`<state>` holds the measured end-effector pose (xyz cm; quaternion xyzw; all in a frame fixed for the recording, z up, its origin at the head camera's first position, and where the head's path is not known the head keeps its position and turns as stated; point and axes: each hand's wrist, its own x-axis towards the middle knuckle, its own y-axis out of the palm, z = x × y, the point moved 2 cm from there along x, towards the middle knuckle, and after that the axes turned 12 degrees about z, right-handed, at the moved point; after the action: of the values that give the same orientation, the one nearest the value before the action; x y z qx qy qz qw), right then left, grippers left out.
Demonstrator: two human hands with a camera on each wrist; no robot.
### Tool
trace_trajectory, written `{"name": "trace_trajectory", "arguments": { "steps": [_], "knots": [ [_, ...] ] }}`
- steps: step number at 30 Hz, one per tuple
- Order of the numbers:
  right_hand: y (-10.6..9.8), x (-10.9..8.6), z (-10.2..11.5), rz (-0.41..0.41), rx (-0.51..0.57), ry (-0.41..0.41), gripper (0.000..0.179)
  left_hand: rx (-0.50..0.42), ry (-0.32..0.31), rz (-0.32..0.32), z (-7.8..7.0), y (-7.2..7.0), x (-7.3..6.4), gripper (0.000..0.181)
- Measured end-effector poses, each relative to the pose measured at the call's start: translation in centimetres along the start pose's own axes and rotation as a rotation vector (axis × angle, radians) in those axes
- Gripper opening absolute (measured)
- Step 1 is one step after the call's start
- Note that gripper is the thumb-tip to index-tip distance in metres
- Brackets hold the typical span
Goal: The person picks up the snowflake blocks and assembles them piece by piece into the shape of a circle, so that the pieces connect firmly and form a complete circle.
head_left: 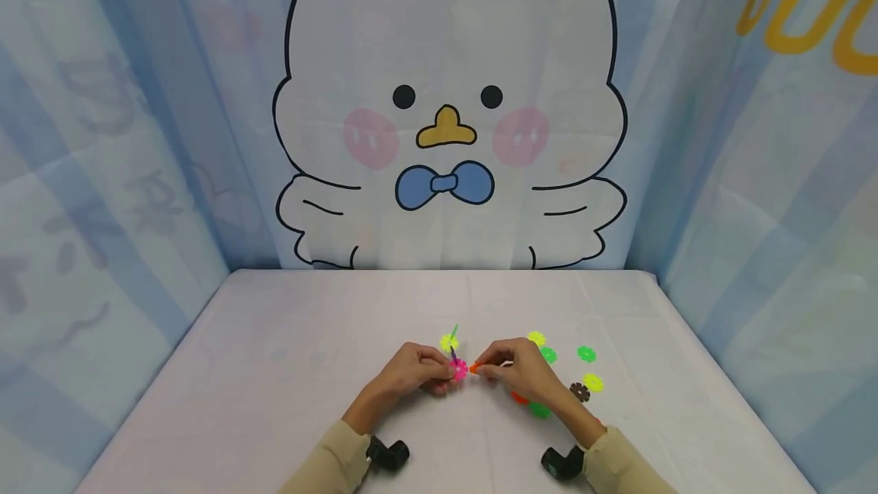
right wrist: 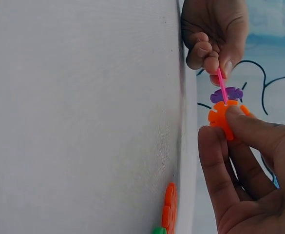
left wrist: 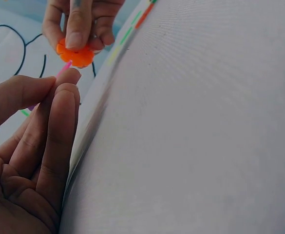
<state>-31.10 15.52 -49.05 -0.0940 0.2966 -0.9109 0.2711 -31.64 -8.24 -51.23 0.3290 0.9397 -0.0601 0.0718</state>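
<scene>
My left hand [head_left: 414, 368] pinches a pink notched flower-shaped disc [head_left: 460, 369] between thumb and fingers. A purple disc [right wrist: 234, 93] joins onto the pink one, and beyond it stand a yellow disc [head_left: 449, 342] and a green disc [head_left: 454, 331], forming a small chain. Facing it, my right hand [head_left: 523, 368] pinches an orange notched disc [right wrist: 219, 116] by thumb and fingers. In the right wrist view the pink disc appears edge-on, its end meeting the orange disc's rim; how deep it sits in a notch, I cannot tell.
Several loose discs lie on the white table [head_left: 288, 372] around my right hand: yellow [head_left: 536, 338], green [head_left: 586, 354], dark brown [head_left: 580, 392], orange-red [head_left: 520, 398] and others. Printed curtains stand at the back and both sides. A black camera [head_left: 389, 454] sits at each wrist.
</scene>
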Motion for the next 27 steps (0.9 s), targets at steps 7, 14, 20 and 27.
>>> {"name": "trace_trajectory", "arguments": {
  "steps": [7, 14, 20, 27],
  "knots": [
    [0.3, -0.1, 0.3, -0.003, 0.033, -0.021, 0.004, -0.004, -0.002, -0.013, 0.0, -0.1, -0.1, 0.022],
    [1.0, 0.0, 0.8, -0.056, -0.002, 0.005, 0.006, -0.022, 0.006, -0.032, 0.0, 0.0, 0.0, 0.020],
    [1.3, 0.1, 1.0, -0.076, 0.000, 0.006, 0.005, -0.046, 0.002, -0.042, -0.1, -0.1, -0.2, 0.019],
    [1.5, 0.2, 1.1, -0.096, -0.006, -0.036, 0.005, -0.071, 0.020, -0.044, 0.3, -0.2, 0.0, 0.019]
  ]
}}
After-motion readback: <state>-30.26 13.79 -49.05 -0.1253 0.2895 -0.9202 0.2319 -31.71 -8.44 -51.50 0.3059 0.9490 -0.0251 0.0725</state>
